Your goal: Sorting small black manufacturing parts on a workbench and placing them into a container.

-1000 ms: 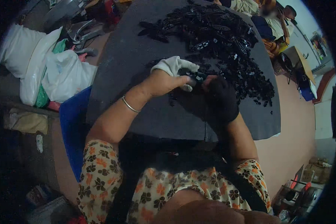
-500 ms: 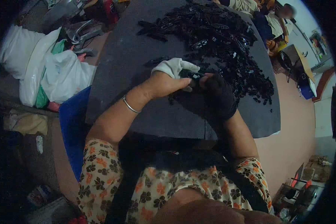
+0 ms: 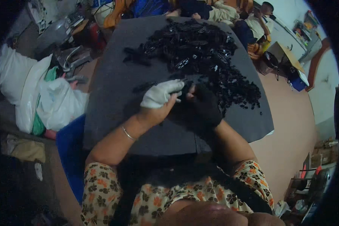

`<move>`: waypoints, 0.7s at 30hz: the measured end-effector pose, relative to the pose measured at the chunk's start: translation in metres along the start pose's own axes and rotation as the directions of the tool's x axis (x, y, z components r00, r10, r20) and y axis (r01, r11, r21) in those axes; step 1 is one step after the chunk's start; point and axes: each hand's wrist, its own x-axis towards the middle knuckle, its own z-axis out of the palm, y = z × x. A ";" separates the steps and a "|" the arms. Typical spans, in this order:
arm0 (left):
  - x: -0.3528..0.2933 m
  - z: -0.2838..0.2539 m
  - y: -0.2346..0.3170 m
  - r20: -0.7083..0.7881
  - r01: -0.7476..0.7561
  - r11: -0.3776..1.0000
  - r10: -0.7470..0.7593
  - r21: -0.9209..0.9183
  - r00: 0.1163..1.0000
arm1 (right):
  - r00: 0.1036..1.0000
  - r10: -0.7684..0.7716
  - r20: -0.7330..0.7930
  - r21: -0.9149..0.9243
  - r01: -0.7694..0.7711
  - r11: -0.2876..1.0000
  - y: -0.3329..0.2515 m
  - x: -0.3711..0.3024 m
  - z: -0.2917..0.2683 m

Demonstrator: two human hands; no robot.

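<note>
My left hand (image 3: 159, 96), in an off-white glove that leaves the thumb bare, is closed with its fingers and thumb pinched together. Close beside it is my right hand (image 3: 206, 102), in a black glove with bare fingertips, its fingers curled in. Between the fingertips of both hands sits a small black plastic part (image 3: 185, 89), blurred and partly hidden by the fingers. Just beyond the hands, the grey table bears a heap of black plastic parts (image 3: 194, 41), some long and some looped. Smaller black pieces (image 3: 239, 88) spread from it toward the right.
The hands are above the grey tabletop (image 3: 113, 75). White sacks (image 3: 62, 98) stand left of it, by a blue panel (image 3: 69, 143). Another person (image 3: 265, 22) sits at the far right, near an open carton (image 3: 286, 58). Clutter fills the lower right.
The head view has shifted, so the table and heap appear lower and further left. Both hands stay close together around the small part, which shows less clearly now.
</note>
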 end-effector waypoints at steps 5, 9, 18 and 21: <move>0.006 0.008 0.017 0.175 -0.281 0.881 0.229 0.381 0.957 | 0.990 0.092 0.103 0.450 -0.129 0.883 -0.007 -0.004 0.003; 0.007 0.005 0.025 0.194 -0.394 0.827 0.344 0.401 0.919 | 0.960 0.209 0.188 0.496 -0.276 0.823 -0.014 -0.006 0.001; 0.002 -0.009 0.005 0.054 0.208 0.973 -0.203 -0.101 0.978 | 0.967 -0.254 -0.013 -0.162 0.248 0.955 -0.018 0.001 -0.001; 0.002 -0.006 0.012 0.121 0.220 0.951 -0.197 -0.217 0.973 | 0.949 -0.308 0.071 -0.194 0.316 0.929 -0.008 -0.001 -0.004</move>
